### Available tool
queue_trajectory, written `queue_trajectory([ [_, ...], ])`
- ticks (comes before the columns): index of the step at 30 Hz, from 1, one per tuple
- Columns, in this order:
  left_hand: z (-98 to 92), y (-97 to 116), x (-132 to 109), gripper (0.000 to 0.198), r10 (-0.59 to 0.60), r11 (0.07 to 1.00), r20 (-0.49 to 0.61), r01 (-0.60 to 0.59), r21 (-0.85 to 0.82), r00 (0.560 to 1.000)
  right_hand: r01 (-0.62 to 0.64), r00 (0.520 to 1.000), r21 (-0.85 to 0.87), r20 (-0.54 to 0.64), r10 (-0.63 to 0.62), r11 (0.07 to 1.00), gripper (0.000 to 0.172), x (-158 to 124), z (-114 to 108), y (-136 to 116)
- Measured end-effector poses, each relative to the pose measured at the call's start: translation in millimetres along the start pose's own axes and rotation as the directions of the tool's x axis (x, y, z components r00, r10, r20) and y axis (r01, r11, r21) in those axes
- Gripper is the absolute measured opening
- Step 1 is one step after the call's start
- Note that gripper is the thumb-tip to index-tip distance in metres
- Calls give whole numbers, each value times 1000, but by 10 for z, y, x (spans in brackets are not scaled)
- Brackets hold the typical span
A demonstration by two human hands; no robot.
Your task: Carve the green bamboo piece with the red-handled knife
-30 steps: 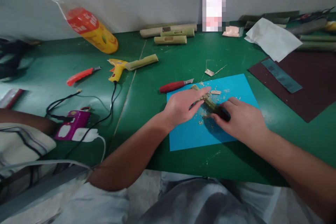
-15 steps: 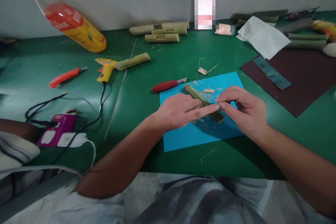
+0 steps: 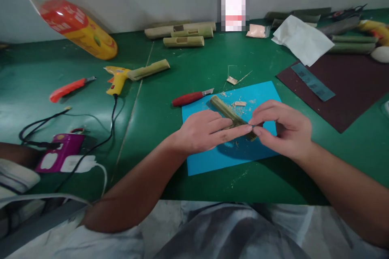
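Note:
My left hand [image 3: 206,131] is over a green bamboo tube [image 3: 223,107], palm down, its index finger stretched to the right and its thumb hidden underneath. My right hand [image 3: 284,129] pinches with thumb and forefinger at the tip of that index finger. Whatever lies between the fingertips is too small to make out. The tube slants across a blue sheet [image 3: 206,164], its middle partly covered by my left hand. Beyond it lie a small pale bamboo chip [image 3: 240,104] and scattered shavings. A red-handled knife [image 3: 190,98] rests at the sheet's upper left edge.
At the left are a yellow glue gun [image 3: 118,80], an orange cutter [image 3: 68,90], a purple power block [image 3: 60,151] with cables, and a drink bottle [image 3: 82,28]. Cut bamboo tubes [image 3: 184,41] line the wall. A ruler [image 3: 313,81] lies on a dark sheet [image 3: 340,117] at right.
The view has shifted slightly, moving the table things left. My right fingertips have come down a little and spread more at the knuckles; my left hand stays over the tube.

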State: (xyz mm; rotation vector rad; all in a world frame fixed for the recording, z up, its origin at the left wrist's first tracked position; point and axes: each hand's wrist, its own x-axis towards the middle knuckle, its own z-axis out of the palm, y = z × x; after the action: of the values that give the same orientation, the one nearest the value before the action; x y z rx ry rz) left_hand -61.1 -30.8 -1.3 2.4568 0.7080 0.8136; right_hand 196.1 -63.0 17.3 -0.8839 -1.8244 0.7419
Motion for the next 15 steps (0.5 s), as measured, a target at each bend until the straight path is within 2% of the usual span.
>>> queue_trajectory([
  [2, -3, 1, 1, 28, 146, 977, 65, -154, 151, 987, 30, 1000, -3, 1, -30, 1000, 9, 6, -11, -1],
  [5, 3, 11, 2, 36, 276, 925, 27, -273, 265, 961, 92, 996, 4, 4, -92, 996, 11, 14, -24, 9],
  [8, 25, 28, 18, 37, 397, 859, -13, -366, 357, 918, 90, 996, -20, 24, -90, 996, 12, 22, -28, 25],
  [11, 50, 36, 46, 34, 449, 836, -46, -401, 376, 892, 126, 992, -15, 16, -126, 992, 12, 30, -23, 48],
  [15, 79, 18, 58, 39, 452, 848, -59, -408, 339, 890, 175, 985, 12, -14, -175, 985, 13, 32, -20, 67],
])
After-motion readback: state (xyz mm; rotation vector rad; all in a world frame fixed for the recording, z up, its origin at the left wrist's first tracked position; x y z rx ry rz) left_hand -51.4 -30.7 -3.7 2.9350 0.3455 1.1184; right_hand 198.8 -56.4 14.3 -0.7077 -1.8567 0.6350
